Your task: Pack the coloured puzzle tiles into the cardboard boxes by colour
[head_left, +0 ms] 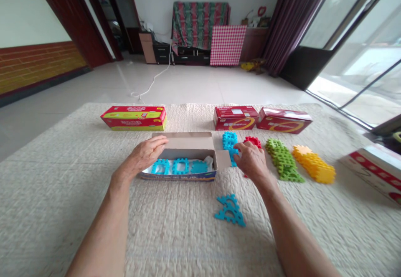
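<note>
My left hand rests at the left end of an open cardboard box, fingers stretched out over its rim and raised lid. Three blue interlocking tiles lie side by side on white lining inside. My right hand is at the right edge of a row of overlapping blue tiles; its thumb and forefinger are apart, and no tile shows lifted. Red tiles are mostly hidden beneath this hand. Two blue triangular pieces lie nearer me on the quilted mat.
Rows of green tiles and yellow tiles lie to the right. A red and yellow-green box stands at the back left, two dark red boxes at the back right. A white and red box sits at the far right.
</note>
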Demonstrator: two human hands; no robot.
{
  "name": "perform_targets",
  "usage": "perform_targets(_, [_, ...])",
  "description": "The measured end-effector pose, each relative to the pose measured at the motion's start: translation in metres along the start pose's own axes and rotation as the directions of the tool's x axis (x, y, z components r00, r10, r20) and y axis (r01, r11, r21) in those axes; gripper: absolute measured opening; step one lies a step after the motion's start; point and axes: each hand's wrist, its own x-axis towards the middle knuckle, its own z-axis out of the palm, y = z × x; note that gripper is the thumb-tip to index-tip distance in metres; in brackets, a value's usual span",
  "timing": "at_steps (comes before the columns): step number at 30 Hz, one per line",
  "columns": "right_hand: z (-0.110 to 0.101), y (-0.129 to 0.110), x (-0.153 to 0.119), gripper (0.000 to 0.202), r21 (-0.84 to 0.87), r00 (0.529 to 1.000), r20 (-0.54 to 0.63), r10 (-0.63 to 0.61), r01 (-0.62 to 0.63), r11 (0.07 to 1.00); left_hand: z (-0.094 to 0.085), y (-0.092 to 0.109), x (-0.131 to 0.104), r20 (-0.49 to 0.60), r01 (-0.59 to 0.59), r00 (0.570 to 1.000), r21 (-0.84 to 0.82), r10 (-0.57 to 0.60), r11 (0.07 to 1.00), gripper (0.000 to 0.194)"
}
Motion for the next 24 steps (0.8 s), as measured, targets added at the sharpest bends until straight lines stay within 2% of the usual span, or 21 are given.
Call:
perform_targets(4, [-0.001, 0.000, 0.000, 0.027, 0.015, 0.998, 0.057, 0.000, -0.001, 1.000, 0.002, -0.003, 0.000, -0.004, -0.007, 1.000, 0.006, 0.007, 1.000, 0.046])
perform_targets(12, [-0.011, -0.004, -0.002, 0.026, 0.025, 0.997, 0.072, -0.005, 0.004, 1.000, 0.001, -0.004, 0.001, -0.005, -0.015, 1.000, 0.004, 0.015, 1.000, 0.045])
perform_targets(17, [-0.001, 0.009, 0.002, 0.024, 0.181, 0.995, 0.043, -0.086, 0.077, 0.980, -0.002, 0.001, 0.000, 0.001, -0.017, 1.000, 0.008, 0.017, 1.000, 0.044])
perform_targets(20, [0.008, 0.019, 0.008, 0.025, 0.249, 0.990, 0.063, -0.128, 0.108, 0.962, -0.002, 0.003, -0.001, -0.005, -0.032, 0.999, 0.009, 0.032, 0.999, 0.043])
perform_targets(24, [0.016, 0.022, 0.011, 0.024, 0.185, 0.983, 0.041, -0.179, 0.169, 0.968, -0.003, 0.006, -0.001, -0.017, -0.043, 0.999, 0.008, 0.043, 0.999, 0.041])
